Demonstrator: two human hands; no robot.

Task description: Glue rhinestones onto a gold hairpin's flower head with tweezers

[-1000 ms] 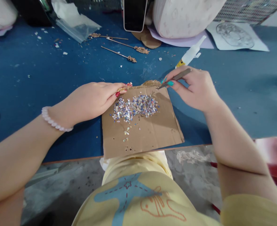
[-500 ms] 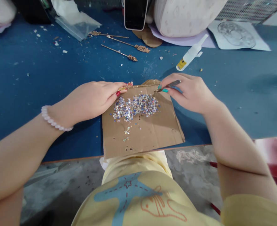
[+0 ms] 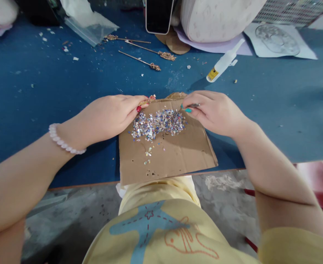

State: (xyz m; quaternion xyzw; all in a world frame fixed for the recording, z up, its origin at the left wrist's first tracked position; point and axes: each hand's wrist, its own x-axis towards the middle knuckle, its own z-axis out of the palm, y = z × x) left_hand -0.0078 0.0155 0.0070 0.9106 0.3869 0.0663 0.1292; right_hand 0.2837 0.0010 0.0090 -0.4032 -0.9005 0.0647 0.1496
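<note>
My left hand, with a beaded bracelet at its wrist, is closed on a gold hairpin with pinkish shiny bits on its head. The fingers hide much of the pin. It is at the far left edge of a piece of cardboard. My right hand pinches dark metal tweezers over the cardboard's far right part; their tips are mostly hidden by the fingers. Between the hands lies a spread of small glittering blue, white and pink chips. A few paler chips lie apart, nearer me.
Beyond the hands, several ornate hairpins lie on the blue table. A small white bottle with a yellow label stands at right. Farther back are a phone, a whitish bag, a plastic bag and a printed sheet.
My right hand has shifted slightly left and toward me, and the tweezers now show less between its fingers. My left hand keeps its hold on the hairpin, nearly still.
</note>
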